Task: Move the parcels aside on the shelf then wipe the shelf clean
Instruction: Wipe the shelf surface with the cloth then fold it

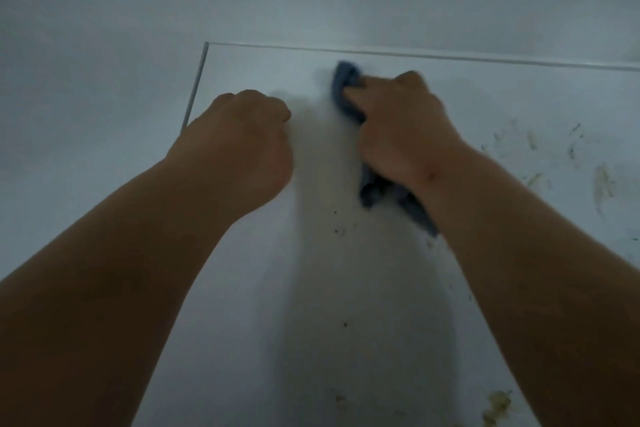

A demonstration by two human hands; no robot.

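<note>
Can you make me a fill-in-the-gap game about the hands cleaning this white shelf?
1. The right hand grips a crumpled cloth whose colour is ____.
2. The left hand, fingers curled, holds ____.
3. The yellowish dirty smears lie on the flat white shelf on the ____ side of the cloth.

Missing words: blue; nothing; right

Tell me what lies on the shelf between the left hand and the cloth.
Nothing: in the head view the shelf is bare, shadowed white between the left hand and the blue cloth gripped by the right hand.
</note>
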